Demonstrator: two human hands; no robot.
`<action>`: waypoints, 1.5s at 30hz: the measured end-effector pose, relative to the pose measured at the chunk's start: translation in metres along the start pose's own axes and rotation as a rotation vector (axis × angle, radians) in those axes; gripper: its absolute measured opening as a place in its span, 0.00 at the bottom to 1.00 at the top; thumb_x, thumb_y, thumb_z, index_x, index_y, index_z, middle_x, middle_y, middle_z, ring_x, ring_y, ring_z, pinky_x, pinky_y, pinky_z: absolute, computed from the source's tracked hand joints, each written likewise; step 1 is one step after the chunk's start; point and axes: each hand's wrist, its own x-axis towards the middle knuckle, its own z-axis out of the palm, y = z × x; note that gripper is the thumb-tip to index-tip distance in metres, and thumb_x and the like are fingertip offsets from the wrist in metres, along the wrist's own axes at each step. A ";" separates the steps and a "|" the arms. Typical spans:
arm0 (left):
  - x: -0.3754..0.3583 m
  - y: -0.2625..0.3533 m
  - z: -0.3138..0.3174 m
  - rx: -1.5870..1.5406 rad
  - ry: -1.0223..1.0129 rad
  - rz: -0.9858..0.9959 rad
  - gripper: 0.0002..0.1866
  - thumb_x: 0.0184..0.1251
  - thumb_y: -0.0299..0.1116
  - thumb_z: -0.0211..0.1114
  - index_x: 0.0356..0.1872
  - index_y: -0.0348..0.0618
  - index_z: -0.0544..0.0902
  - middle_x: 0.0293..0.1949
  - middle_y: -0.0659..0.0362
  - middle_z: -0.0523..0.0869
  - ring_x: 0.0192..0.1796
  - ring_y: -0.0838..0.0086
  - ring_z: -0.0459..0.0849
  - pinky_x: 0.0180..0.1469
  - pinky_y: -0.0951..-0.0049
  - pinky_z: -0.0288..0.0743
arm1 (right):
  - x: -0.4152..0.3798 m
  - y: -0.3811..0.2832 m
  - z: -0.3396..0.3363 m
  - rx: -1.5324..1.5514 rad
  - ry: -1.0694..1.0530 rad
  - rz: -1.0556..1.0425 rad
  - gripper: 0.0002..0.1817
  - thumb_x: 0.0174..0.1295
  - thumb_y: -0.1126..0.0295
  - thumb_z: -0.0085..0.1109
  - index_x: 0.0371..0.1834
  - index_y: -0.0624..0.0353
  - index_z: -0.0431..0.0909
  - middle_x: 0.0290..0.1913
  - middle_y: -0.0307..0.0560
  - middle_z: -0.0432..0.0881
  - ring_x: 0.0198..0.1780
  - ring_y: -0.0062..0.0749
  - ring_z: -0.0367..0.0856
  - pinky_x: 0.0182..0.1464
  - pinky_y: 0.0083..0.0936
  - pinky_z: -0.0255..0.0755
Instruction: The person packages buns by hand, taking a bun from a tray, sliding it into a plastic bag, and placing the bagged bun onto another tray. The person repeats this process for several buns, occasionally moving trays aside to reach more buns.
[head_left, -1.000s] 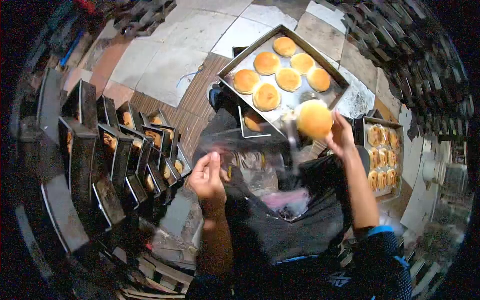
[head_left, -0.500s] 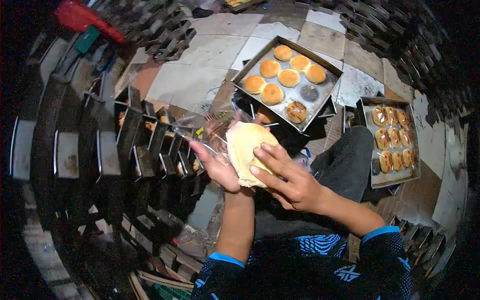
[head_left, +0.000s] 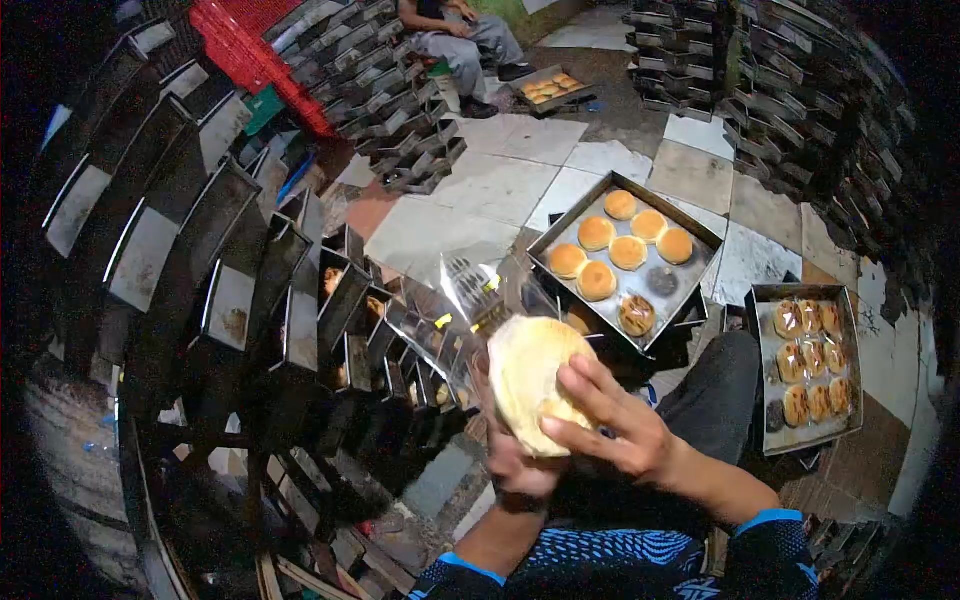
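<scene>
Scuffed tiles (head_left: pixel 480 190) lie beyond a soft, rounded bun (head_left: pixel 525 385).

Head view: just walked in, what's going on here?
The person's right grip holds a round, pale-golden bread bun at a clear, printed plastic bag; the left grip is mostly hidden beneath. Can't tell whether the bun is inside. Seven round golden buns and one dark-patterned bun lie in one rectangular metal tray; nine shiny, dark-patterned buns in another.

Worn tiled floor (head_left: pixel 470 205), green wall (head_left: pixel 552 20) beyond
</scene>
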 end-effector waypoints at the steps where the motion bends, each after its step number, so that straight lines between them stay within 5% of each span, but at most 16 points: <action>1: 0.012 0.008 -0.005 -0.263 0.012 -0.073 0.46 0.58 0.70 0.49 0.73 0.52 0.58 0.69 0.38 0.62 0.68 0.38 0.63 0.64 0.37 0.64 | -0.004 0.001 0.002 0.029 -0.025 -0.026 0.22 0.60 0.72 0.55 0.59 0.50 0.79 0.65 0.57 0.72 0.67 0.55 0.70 0.65 0.47 0.70; 3: 0.027 0.021 0.001 -0.410 -0.060 -0.117 0.44 0.58 0.71 0.49 0.73 0.58 0.59 0.71 0.38 0.60 0.69 0.37 0.62 0.65 0.36 0.62 | -0.003 0.001 0.004 -0.111 -0.109 -0.067 0.22 0.61 0.72 0.54 0.60 0.50 0.79 0.65 0.57 0.72 0.66 0.54 0.70 0.65 0.47 0.71; 7: 0.022 0.005 -0.002 0.113 -0.152 -0.047 0.46 0.58 0.59 0.54 0.71 0.35 0.57 0.69 0.42 0.64 0.68 0.43 0.66 0.69 0.46 0.61 | 0.010 -0.001 0.004 -0.087 -0.014 0.066 0.22 0.61 0.72 0.54 0.60 0.50 0.78 0.68 0.57 0.69 0.68 0.56 0.68 0.66 0.47 0.69; 11: 0.031 0.011 0.011 -0.112 0.060 -0.102 0.47 0.55 0.58 0.55 0.70 0.33 0.56 0.68 0.42 0.65 0.68 0.45 0.67 0.67 0.48 0.65 | 0.009 -0.003 0.005 -0.064 -0.072 0.114 0.22 0.59 0.71 0.56 0.60 0.50 0.78 0.67 0.60 0.70 0.67 0.56 0.69 0.66 0.46 0.69; 15: -0.011 0.004 0.019 0.305 -0.092 -0.065 0.48 0.57 0.64 0.54 0.75 0.51 0.52 0.72 0.41 0.59 0.70 0.45 0.64 0.70 0.46 0.62 | 0.004 -0.002 0.003 -0.043 0.094 0.070 0.22 0.56 0.71 0.59 0.58 0.49 0.80 0.64 0.61 0.72 0.66 0.56 0.71 0.64 0.45 0.71; 17: 0.002 0.016 0.009 0.201 -0.063 -0.283 0.51 0.55 0.68 0.59 0.76 0.60 0.48 0.72 0.38 0.56 0.71 0.44 0.62 0.71 0.42 0.59 | -0.003 0.003 0.002 -0.062 0.078 0.050 0.22 0.55 0.71 0.61 0.56 0.47 0.81 0.63 0.62 0.73 0.66 0.55 0.71 0.64 0.44 0.71; 20: 0.037 0.014 0.001 -0.193 -0.218 -0.069 0.46 0.58 0.60 0.64 0.75 0.69 0.50 0.72 0.36 0.55 0.69 0.36 0.61 0.68 0.36 0.60 | -0.003 0.010 0.008 -0.042 0.002 0.023 0.22 0.55 0.71 0.60 0.56 0.46 0.82 0.65 0.62 0.71 0.66 0.58 0.71 0.63 0.45 0.71; 21: 0.036 -0.011 -0.014 0.049 -0.320 0.018 0.40 0.64 0.55 0.59 0.74 0.56 0.54 0.70 0.39 0.60 0.69 0.43 0.65 0.68 0.44 0.65 | 0.002 0.012 0.009 -0.093 0.009 0.069 0.22 0.57 0.73 0.57 0.57 0.50 0.81 0.69 0.64 0.66 0.68 0.63 0.66 0.66 0.48 0.67; 23: 0.015 -0.047 -0.012 0.657 0.019 0.058 0.35 0.66 0.42 0.56 0.69 0.36 0.58 0.64 0.46 0.70 0.65 0.58 0.71 0.68 0.60 0.67 | 0.012 0.012 0.014 -0.139 -0.041 0.328 0.24 0.57 0.72 0.56 0.61 0.56 0.77 0.71 0.66 0.61 0.70 0.67 0.61 0.70 0.48 0.61; 25: 0.029 -0.050 -0.033 -0.052 0.154 -0.334 0.31 0.68 0.46 0.52 0.64 0.32 0.65 0.59 0.50 0.76 0.61 0.64 0.76 0.65 0.64 0.69 | 0.008 0.009 0.015 -0.134 -0.179 0.398 0.28 0.55 0.73 0.59 0.63 0.62 0.73 0.71 0.69 0.58 0.71 0.67 0.59 0.71 0.47 0.57; 31: 0.048 -0.037 -0.077 -0.210 0.215 -0.392 0.36 0.67 0.59 0.47 0.63 0.36 0.68 0.55 0.46 0.80 0.52 0.55 0.83 0.51 0.50 0.80 | -0.038 0.024 0.003 0.599 -0.642 0.483 0.16 0.56 0.74 0.63 0.50 0.61 0.80 0.46 0.56 0.81 0.47 0.47 0.82 0.50 0.38 0.76; 33: 0.043 -0.043 -0.066 -0.244 0.279 -0.426 0.37 0.67 0.58 0.48 0.65 0.37 0.67 0.57 0.45 0.79 0.55 0.53 0.81 0.54 0.47 0.78 | -0.028 0.031 0.008 0.548 -0.279 0.525 0.11 0.56 0.73 0.65 0.42 0.62 0.81 0.37 0.51 0.82 0.37 0.46 0.82 0.40 0.36 0.76; 37: 0.040 -0.058 -0.068 0.120 0.233 -0.551 0.32 0.67 0.51 0.51 0.62 0.34 0.70 0.52 0.47 0.83 0.52 0.55 0.84 0.51 0.49 0.80 | -0.018 0.031 0.024 0.456 -0.449 0.403 0.05 0.60 0.72 0.61 0.32 0.63 0.77 0.32 0.52 0.78 0.35 0.48 0.80 0.39 0.38 0.74; 41: 0.058 -0.033 -0.086 -0.268 0.262 -0.582 0.34 0.63 0.55 0.51 0.60 0.35 0.72 0.50 0.48 0.83 0.45 0.56 0.84 0.38 0.61 0.83 | -0.010 0.035 -0.015 1.423 -0.737 0.101 0.07 0.62 0.72 0.58 0.31 0.65 0.78 0.31 0.52 0.78 0.36 0.46 0.80 0.38 0.33 0.74; 43: 0.056 -0.029 -0.108 -0.336 0.163 -0.642 0.35 0.64 0.57 0.47 0.60 0.35 0.71 0.49 0.46 0.82 0.43 0.54 0.85 0.33 0.64 0.83 | -0.039 0.059 -0.012 1.498 -0.791 0.421 0.08 0.62 0.70 0.60 0.36 0.65 0.80 0.36 0.54 0.81 0.39 0.46 0.82 0.39 0.31 0.76; 45: 0.047 -0.036 -0.107 -0.233 0.213 -0.715 0.36 0.66 0.59 0.45 0.65 0.40 0.68 0.58 0.47 0.79 0.55 0.55 0.81 0.41 0.54 0.84 | -0.041 0.056 0.019 0.253 -0.101 0.652 0.12 0.53 0.68 0.69 0.39 0.59 0.83 0.35 0.49 0.83 0.39 0.45 0.82 0.42 0.34 0.76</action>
